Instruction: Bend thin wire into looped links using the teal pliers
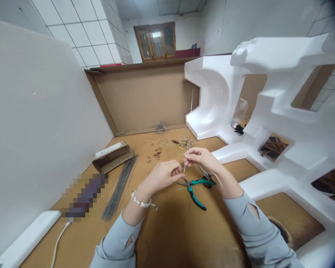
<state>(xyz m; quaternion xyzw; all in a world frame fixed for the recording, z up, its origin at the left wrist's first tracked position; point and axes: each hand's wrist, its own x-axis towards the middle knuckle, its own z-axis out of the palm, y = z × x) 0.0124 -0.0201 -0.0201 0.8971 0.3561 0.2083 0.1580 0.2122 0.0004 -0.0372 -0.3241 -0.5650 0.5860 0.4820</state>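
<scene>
Held between the thumb and fingers of my right hand (201,159) is a thin, straight metal wire (191,108), nearly upright, reaching well above the hand. Its lower end comes down to the fingertips of my left hand (169,173), which are pinched together; what they hold is too small to make out. Just below my hands lie pliers with teal handles (195,199), their jaws toward my left fingertips. Scissors with black handles (208,180) are partly hidden behind my right wrist. A bundle of grey wires (121,186) lies left of my left hand.
Dark rings (157,154), a small pile of metal pieces (160,127) and yellow-handled pliers (179,144) lie farther back. An open cardboard box (113,158) stands at left, near a blurred purple object (86,195) with a cable (57,242). White moulded foam (284,96) borders the right side.
</scene>
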